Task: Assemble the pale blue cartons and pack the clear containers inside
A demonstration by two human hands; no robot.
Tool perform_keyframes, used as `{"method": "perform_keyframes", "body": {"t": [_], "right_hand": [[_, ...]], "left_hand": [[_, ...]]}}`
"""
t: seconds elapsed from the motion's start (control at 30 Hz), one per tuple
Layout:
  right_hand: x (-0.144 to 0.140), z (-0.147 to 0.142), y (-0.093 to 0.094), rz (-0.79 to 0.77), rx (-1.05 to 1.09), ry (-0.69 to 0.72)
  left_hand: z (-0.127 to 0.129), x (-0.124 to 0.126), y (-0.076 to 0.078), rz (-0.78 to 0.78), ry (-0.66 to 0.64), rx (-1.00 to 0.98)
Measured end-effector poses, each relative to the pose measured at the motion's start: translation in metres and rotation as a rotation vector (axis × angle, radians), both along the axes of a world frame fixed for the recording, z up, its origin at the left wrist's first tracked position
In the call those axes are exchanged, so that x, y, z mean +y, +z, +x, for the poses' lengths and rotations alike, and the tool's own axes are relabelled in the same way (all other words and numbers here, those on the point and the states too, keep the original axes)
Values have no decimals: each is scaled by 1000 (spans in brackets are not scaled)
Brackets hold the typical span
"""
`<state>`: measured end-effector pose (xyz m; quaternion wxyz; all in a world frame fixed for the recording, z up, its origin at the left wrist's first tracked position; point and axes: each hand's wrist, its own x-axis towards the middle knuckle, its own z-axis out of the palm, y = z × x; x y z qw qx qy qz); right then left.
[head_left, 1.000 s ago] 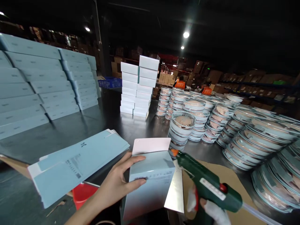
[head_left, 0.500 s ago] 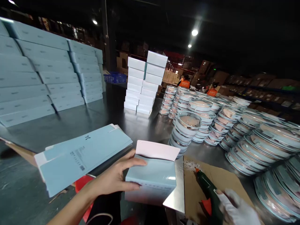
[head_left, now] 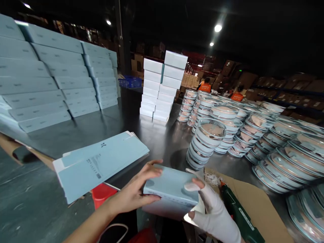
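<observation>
The bare left hand (head_left: 135, 190) is gripping the left end of a pale-blue, rectangular cardboard box (head_left: 173, 182); the white-gloved right hand (head_left: 212, 209) is cupping its right end, how firmly I cannot tell; the box is sitting near the close edge of a shiny grey metal table (head_left: 163, 141). Its smooth card is probably handling light, stiff and slightly slippery; the folded end edges are likely offering safer holds than the dentable middle.

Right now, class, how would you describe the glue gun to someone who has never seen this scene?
On the dark metal table, find the stacked round clear containers at the right. Nearer the camera lies a brown cardboard sheet; the glue gun rests on it, beside the gloved right hand. Its dark green body and orange tip set it apart from the clear containers.
</observation>
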<state>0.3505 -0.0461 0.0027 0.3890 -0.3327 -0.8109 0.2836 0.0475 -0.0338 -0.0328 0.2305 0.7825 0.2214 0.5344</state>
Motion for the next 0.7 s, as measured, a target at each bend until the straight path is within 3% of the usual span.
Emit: {"method": "perform_keyframes", "body": {"t": [0.1, 0.2, 0.27, 0.37, 0.47, 0.5, 0.53, 0.6, 0.7], "right_hand": [[-2, -16, 8, 217, -85, 18], [-1, -19, -6, 269, -92, -42], [-1, -15, -26, 157, 101, -163], [-7, -18, -51, -161, 543, -234], [-20, -34, -53, -594, 565, -129], [-22, -40, -48, -655, 512, -110], [-20, -45, -43, -633, 438, -132], [-3, -54, -31, -448, 255, -260], [47, -64, -24, -201, -31, -482]], "left_hand": [[-5, -1, 19, 40, -1, 176], [-7, 1, 25, -63, -58, 107], [-6, 2, 19, -206, 17, -95], [2, 3, -3, -375, 263, -398], [14, 3, -24, -479, 411, -471], [16, 4, -29, -510, 438, -458], [15, 6, -33, -529, 464, -429], [2, 13, -35, -525, 548, -347], [-41, 30, -31, -469, 768, -184]]}}
